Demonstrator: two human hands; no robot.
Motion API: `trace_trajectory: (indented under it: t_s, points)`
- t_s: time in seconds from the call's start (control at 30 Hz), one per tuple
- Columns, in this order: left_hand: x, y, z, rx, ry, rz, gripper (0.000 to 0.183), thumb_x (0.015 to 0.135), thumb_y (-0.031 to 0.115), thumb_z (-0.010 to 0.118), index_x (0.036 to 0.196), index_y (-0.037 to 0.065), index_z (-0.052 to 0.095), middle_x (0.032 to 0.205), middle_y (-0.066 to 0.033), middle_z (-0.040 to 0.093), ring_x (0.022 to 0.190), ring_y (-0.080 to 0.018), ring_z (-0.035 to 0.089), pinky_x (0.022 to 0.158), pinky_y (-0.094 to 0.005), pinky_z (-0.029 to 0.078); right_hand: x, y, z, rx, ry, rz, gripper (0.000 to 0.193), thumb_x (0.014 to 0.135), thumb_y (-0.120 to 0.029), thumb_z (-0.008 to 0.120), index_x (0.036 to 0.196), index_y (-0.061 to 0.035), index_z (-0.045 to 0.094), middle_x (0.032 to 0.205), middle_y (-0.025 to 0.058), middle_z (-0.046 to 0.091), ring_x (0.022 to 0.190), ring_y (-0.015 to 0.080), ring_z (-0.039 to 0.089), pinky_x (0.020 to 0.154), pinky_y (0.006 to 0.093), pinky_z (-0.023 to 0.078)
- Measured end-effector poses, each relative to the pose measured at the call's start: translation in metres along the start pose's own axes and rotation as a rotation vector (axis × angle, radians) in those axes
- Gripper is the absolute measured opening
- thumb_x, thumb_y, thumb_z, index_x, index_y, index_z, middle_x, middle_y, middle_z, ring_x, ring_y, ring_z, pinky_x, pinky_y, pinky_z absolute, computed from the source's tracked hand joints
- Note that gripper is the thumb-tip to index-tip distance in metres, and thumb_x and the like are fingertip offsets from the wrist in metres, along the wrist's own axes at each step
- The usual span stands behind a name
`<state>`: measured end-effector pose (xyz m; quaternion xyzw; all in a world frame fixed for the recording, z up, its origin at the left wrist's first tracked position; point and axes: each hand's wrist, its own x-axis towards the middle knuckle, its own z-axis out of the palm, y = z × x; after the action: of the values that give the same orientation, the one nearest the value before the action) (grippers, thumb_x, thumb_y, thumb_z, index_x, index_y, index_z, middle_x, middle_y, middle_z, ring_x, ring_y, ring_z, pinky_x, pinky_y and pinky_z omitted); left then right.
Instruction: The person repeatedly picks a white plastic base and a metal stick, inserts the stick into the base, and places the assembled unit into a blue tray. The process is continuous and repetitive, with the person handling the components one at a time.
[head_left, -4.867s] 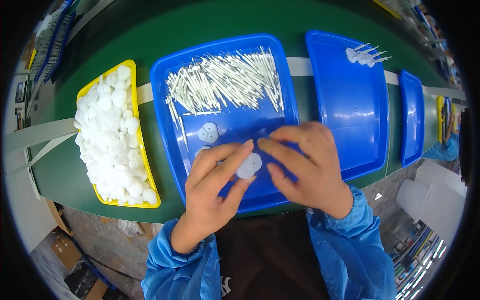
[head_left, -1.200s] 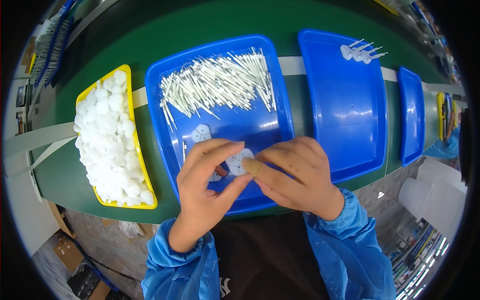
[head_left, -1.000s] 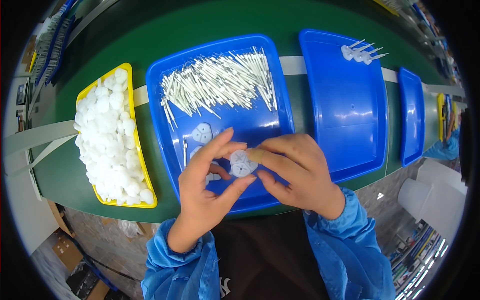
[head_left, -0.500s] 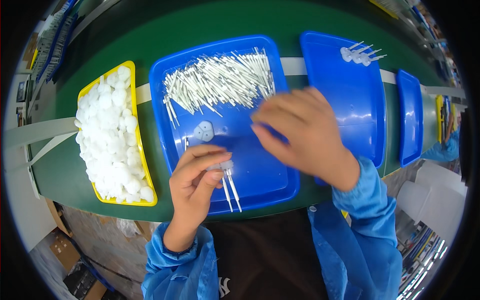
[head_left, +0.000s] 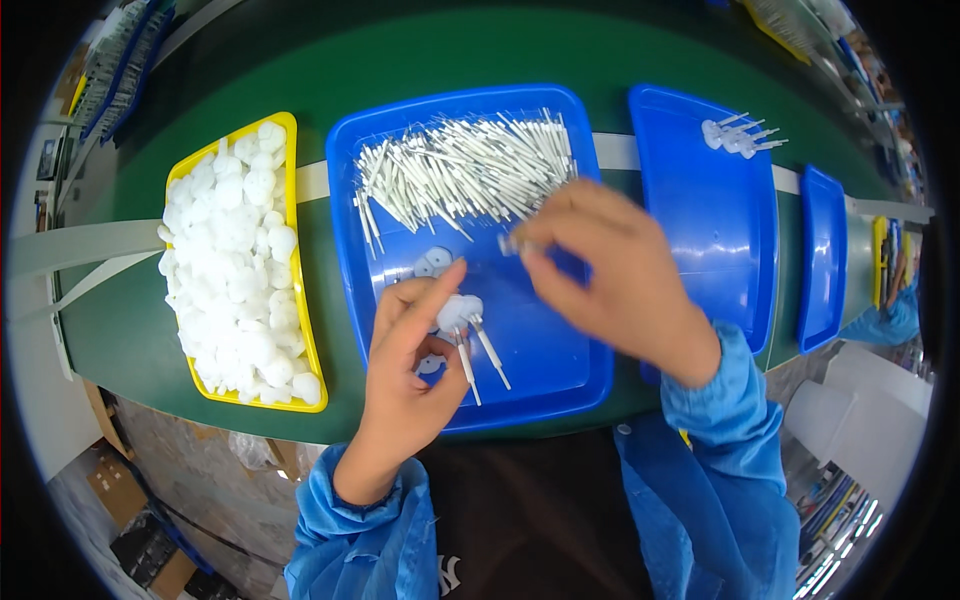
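Left of the stick tray (head_left: 545,345), a yellow tray (head_left: 291,170) holds many discs (head_left: 225,240), likely for easy reach. Over the stick tray's near left part, the left hand (head_left: 410,370) has its grip clamped on a white disc (head_left: 459,311), perhaps tilted so its two sticks (head_left: 469,375) point out freely. Over its right part, the right hand (head_left: 615,280) seems pinched on a small pale thing (head_left: 508,244), blurred and unclear. The left hand partly hides other pieces (head_left: 434,261) in the stick tray.
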<state>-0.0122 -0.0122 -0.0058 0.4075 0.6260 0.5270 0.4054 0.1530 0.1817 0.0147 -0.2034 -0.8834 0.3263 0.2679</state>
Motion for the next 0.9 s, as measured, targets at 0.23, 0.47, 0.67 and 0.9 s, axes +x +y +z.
trace_trajectory:
  t_s: [0.23, 0.47, 0.67, 0.9]
  points:
    - [0.008, 0.004, 0.012, 0.015, 0.015, 0.011, 0.062, 0.090, -0.014, 0.074, 0.149, 0.007, 0.071, 0.116, -0.0083, 0.065, 0.098, -0.0141, 0.066, 0.074, -0.0248, 0.059, -0.053, -0.032, 0.000, 0.031, -0.092, 0.127, 0.026, 0.090, -0.012, 0.088, 0.115, -0.0108, 0.082, 0.096, 0.0069, 0.078, 0.087, 0.0283, 0.076, 0.078, 0.0407, 0.059]
    - [0.013, 0.013, 0.010, 0.171, -0.019, 0.065, 0.062, 0.089, -0.014, 0.076, 0.148, 0.005, 0.072, 0.121, -0.0117, 0.069, 0.100, -0.0171, 0.072, 0.075, -0.0264, 0.064, -0.064, -0.028, 0.000, 0.033, -0.025, 0.132, 0.027, 0.086, -0.010, 0.091, 0.112, -0.0105, 0.083, 0.087, 0.0063, 0.078, 0.077, 0.0248, 0.075, 0.073, 0.0373, 0.058]
    - [0.011, 0.010, 0.012, 0.189, 0.061, 0.103, 0.057, 0.090, -0.014, 0.073, 0.145, 0.003, 0.073, 0.122, -0.0106, 0.067, 0.103, -0.0164, 0.071, 0.080, -0.0265, 0.064, -0.063, -0.031, -0.004, 0.065, -0.030, 0.182, 0.026, 0.087, -0.009, 0.090, 0.112, -0.0085, 0.083, 0.079, 0.0071, 0.077, 0.066, 0.0248, 0.071, 0.067, 0.0372, 0.057]
    - [0.009, 0.010, 0.009, 0.287, 0.059, 0.161, 0.049, 0.091, -0.015, 0.069, 0.136, 0.002, 0.077, 0.127, -0.0125, 0.070, 0.108, -0.0178, 0.073, 0.084, -0.0278, 0.064, -0.061, -0.034, 0.004, 0.145, -0.017, 0.218, 0.023, 0.090, -0.009, 0.088, 0.113, -0.0063, 0.082, 0.079, 0.0100, 0.078, 0.065, 0.0274, 0.073, 0.064, 0.0398, 0.057]
